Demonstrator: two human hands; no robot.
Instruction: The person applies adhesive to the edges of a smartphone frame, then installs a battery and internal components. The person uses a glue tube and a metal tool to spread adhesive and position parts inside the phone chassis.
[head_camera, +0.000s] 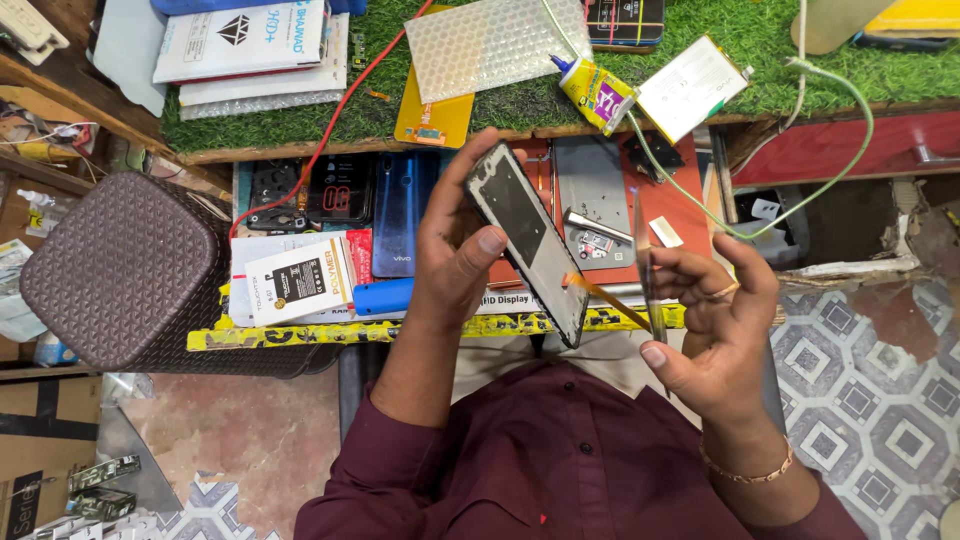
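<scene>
Above the lap, clear of the cluttered desk (440, 328) edge: left hand (455, 250) grip closed around phone frame (525, 240); right hand (715, 320) pinching thin screen panel (648, 270) edge-on, flex ribbon (600, 293) between.

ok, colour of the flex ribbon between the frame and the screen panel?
Orange. The flex ribbon runs from the phone frame in the left hand toward the screen panel; head view.
</scene>
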